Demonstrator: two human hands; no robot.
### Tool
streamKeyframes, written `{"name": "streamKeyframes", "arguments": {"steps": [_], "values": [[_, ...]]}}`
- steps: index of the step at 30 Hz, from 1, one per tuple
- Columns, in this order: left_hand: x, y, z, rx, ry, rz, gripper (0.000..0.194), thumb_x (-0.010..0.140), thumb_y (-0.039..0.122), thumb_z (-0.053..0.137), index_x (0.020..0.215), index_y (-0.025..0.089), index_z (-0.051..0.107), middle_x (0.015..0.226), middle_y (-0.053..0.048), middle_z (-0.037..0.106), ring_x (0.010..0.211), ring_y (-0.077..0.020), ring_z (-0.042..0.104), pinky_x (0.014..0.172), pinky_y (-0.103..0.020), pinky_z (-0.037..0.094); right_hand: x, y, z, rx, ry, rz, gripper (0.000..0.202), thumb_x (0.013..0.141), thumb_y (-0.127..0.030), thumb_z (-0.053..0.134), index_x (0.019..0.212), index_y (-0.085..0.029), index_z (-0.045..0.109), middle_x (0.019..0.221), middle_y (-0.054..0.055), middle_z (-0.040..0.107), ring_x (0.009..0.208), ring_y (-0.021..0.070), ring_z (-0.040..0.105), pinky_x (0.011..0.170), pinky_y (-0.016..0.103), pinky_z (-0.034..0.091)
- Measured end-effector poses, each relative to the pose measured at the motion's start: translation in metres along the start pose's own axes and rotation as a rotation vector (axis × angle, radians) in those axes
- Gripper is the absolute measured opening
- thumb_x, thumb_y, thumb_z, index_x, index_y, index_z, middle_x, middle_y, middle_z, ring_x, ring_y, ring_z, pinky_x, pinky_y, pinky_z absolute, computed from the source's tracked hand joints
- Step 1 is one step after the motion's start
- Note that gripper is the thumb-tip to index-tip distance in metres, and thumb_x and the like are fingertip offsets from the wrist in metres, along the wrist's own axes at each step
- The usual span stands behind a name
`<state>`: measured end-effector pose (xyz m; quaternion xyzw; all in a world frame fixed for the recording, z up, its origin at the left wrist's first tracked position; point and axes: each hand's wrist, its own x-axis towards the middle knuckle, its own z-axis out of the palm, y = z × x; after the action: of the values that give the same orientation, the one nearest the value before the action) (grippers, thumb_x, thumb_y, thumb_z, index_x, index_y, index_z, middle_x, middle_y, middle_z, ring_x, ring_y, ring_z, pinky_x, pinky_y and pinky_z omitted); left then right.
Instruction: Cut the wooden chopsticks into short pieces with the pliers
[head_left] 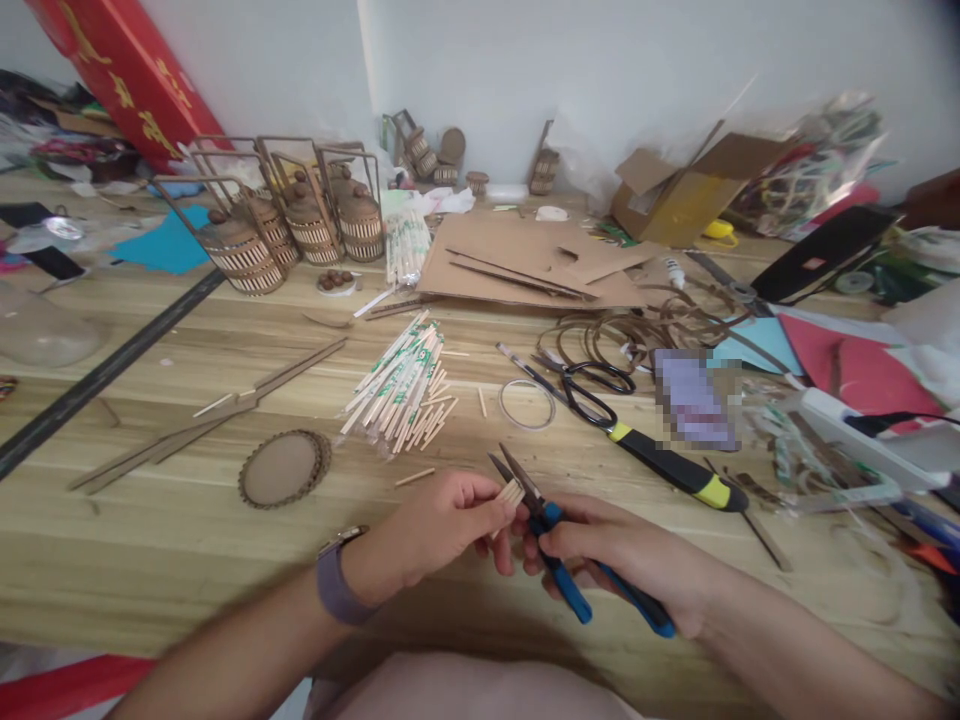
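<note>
Between the thumb and fingers of my left hand (pixel 457 515) is a small bunch of short wooden sticks (pixel 511 493). My right hand (pixel 600 545) grips the blue handles of long-nose pliers (pixel 559 560). Their jaws are slightly parted and point away from me, close beside the stick ends; I cannot tell whether they touch. Beyond my hands lies a pile of paper-wrapped sticks (pixel 397 385), with cut short sticks (pixel 435 415) at its right side. One loose stick (pixel 415 478) rests near my left hand.
Scalloped cardboard discs (pixel 279 468) and cardboard strips (pixel 225 420) lie left. Right are a tape ring (pixel 527 404), black scissors (pixel 592 390) and a black-yellow handled tool (pixel 675 465). Small lidded baskets (pixel 244 255) stand at the back left, beside a cardboard sheet (pixel 517 245).
</note>
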<state>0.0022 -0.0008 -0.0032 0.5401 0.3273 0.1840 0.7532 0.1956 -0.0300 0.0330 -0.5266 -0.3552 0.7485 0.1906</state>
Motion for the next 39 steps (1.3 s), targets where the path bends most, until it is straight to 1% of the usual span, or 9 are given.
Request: {"name": "streamKeyframes", "arguments": {"steps": [7, 13, 16, 20, 25, 28, 34, 37, 39], "values": [[-0.001, 0.003, 0.0, 0.047, 0.017, 0.025, 0.044, 0.087, 0.054, 0.051, 0.069, 0.015, 0.056, 0.056, 0.001, 0.058, 0.053, -0.0102, 0.054, 0.057, -0.022, 0.039, 0.0, 0.001, 0.006, -0.152, -0.053, -0.08, 0.009, 0.068, -0.022, 0.059, 0.076, -0.019, 0.061, 0.076, 0.001, 0.059, 0.074, 0.0161, 0.057, 0.061, 0.026, 0.046], [-0.001, 0.006, 0.003, 0.069, 0.03, 0.014, 0.047, 0.085, 0.06, 0.049, 0.07, 0.015, 0.054, 0.055, 0.003, 0.054, 0.053, -0.011, 0.053, 0.057, -0.023, 0.039, 0.006, 0.009, 0.003, -0.275, -0.034, -0.103, 0.008, 0.066, -0.021, 0.057, 0.073, -0.018, 0.059, 0.065, -0.002, 0.055, 0.061, 0.0138, 0.054, 0.055, 0.024, 0.044], [-0.002, 0.006, 0.004, 0.089, 0.041, 0.023, 0.048, 0.086, 0.06, 0.048, 0.07, 0.015, 0.053, 0.055, 0.002, 0.054, 0.054, -0.0115, 0.053, 0.058, -0.023, 0.039, 0.009, 0.011, 0.002, -0.312, 0.02, -0.092, 0.011, 0.066, -0.026, 0.056, 0.073, -0.018, 0.057, 0.058, -0.004, 0.05, 0.053, 0.0126, 0.049, 0.049, 0.023, 0.04], [-0.001, 0.004, 0.004, 0.1, 0.052, 0.038, 0.047, 0.087, 0.06, 0.047, 0.071, 0.016, 0.053, 0.055, 0.002, 0.053, 0.055, -0.0115, 0.053, 0.057, -0.023, 0.037, 0.011, 0.011, 0.003, -0.402, 0.051, -0.107, 0.023, 0.074, -0.041, 0.055, 0.076, -0.018, 0.055, 0.055, -0.004, 0.047, 0.049, 0.0127, 0.046, 0.046, 0.024, 0.036], [-0.001, 0.003, 0.004, 0.101, 0.057, 0.062, 0.046, 0.087, 0.058, 0.047, 0.07, 0.016, 0.052, 0.056, 0.002, 0.053, 0.055, -0.0114, 0.053, 0.058, -0.023, 0.037, 0.011, 0.009, 0.002, -0.479, 0.053, -0.179, 0.026, 0.078, -0.044, 0.055, 0.075, -0.019, 0.054, 0.053, -0.005, 0.045, 0.049, 0.0124, 0.043, 0.046, 0.024, 0.035], [-0.002, 0.005, 0.005, 0.107, 0.07, 0.079, 0.045, 0.088, 0.057, 0.047, 0.069, 0.016, 0.053, 0.057, 0.002, 0.054, 0.056, -0.0117, 0.053, 0.059, -0.023, 0.038, 0.01, 0.006, 0.002, -0.509, 0.061, -0.236, 0.024, 0.081, -0.042, 0.056, 0.072, -0.019, 0.055, 0.054, -0.005, 0.045, 0.05, 0.0115, 0.041, 0.046, 0.023, 0.033], [-0.001, 0.004, 0.004, 0.117, 0.081, 0.1, 0.045, 0.088, 0.056, 0.047, 0.066, 0.017, 0.05, 0.057, 0.002, 0.053, 0.057, -0.0114, 0.052, 0.061, -0.023, 0.038, 0.01, -0.002, 0.004, -0.557, 0.003, -0.35, 0.02, 0.085, -0.034, 0.054, 0.073, -0.02, 0.063, 0.053, -0.006, 0.045, 0.049, 0.0108, 0.039, 0.046, 0.022, 0.03], [0.0, 0.003, 0.001, 0.146, 0.101, 0.118, 0.043, 0.089, 0.053, 0.047, 0.066, 0.017, 0.051, 0.058, 0.002, 0.053, 0.058, -0.0111, 0.051, 0.062, -0.023, 0.038, 0.011, -0.006, 0.004, -0.585, -0.003, -0.388, 0.016, 0.085, -0.027, 0.051, 0.076, -0.021, 0.063, 0.06, -0.004, 0.052, 0.052, 0.011, 0.04, 0.048, 0.022, 0.032], [0.0, 0.005, 0.001, 0.146, 0.114, 0.138, 0.041, 0.09, 0.051, 0.047, 0.068, 0.017, 0.052, 0.058, 0.002, 0.053, 0.058, -0.0109, 0.051, 0.062, -0.023, 0.038, 0.012, -0.009, 0.003, -0.609, 0.035, -0.392, 0.013, 0.082, -0.022, 0.051, 0.075, -0.021, 0.062, 0.064, -0.004, 0.054, 0.055, 0.0115, 0.042, 0.051, 0.022, 0.033]]}}
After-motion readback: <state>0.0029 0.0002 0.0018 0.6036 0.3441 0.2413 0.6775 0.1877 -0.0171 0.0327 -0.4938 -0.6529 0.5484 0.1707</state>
